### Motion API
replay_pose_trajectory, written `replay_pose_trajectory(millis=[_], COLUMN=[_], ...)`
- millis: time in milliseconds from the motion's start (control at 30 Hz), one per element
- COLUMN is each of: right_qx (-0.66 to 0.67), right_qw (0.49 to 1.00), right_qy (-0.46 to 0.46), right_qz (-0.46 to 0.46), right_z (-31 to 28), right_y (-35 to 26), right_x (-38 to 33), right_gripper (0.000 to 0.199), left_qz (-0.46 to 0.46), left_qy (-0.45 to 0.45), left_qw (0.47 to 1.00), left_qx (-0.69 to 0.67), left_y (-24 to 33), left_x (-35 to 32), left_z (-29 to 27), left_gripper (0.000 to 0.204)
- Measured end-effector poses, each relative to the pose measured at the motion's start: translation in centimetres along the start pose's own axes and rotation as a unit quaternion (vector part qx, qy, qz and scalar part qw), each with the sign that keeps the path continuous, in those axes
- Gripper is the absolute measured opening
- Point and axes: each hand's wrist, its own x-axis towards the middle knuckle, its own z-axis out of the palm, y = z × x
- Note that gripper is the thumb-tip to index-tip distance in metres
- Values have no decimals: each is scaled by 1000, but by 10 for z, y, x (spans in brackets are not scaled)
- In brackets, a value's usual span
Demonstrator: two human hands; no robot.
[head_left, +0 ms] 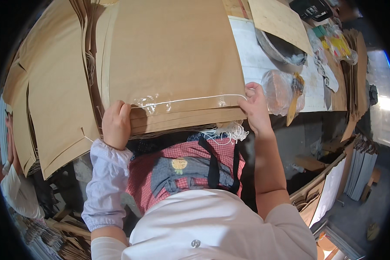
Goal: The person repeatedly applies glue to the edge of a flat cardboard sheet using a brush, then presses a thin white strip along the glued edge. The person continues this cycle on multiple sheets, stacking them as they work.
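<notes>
A white string [190, 99] lies almost straight across the lower part of a brown kraft paper sheet [173, 52], the top one of a layered stack in front of me. My left hand [117, 123] is closed at the string's left end, fingers pressed together near the sheet's left side. At the right edge my right hand [255, 106] pinches the other end between thumb and fingers. Shiny, wet-looking patches [151, 104] show on the paper along the string. Below the stack's front edge, a tangled bunch of white strings [234, 131] hangs over my checked apron [138, 182].
More brown paper stacks [58, 86] stand at the left, where another person's arm [13, 147] shows. To the right are a brush [294, 102], a clear plastic bag [276, 89] and a basin [275, 50] partly covered by a board [281, 21]. Folded brown sheets [355, 69] stand farther right.
</notes>
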Motion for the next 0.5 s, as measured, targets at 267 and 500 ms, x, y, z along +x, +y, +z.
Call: replay_pose_trajectory(millis=[267,500], right_qx=[-441,-391], right_qw=[844,871], right_qy=[129,-100], right_qz=[-277,-279], right_z=[14,13], right_y=[14,5], right_x=[7,17], right_gripper=[35,10], left_qz=[14,56], left_qy=[-44,-127], left_qw=[977,964], left_qx=[-207,-229], left_y=[-4,-11], left_x=[-1,17], left_z=[-15,-39], left_gripper=[35,37])
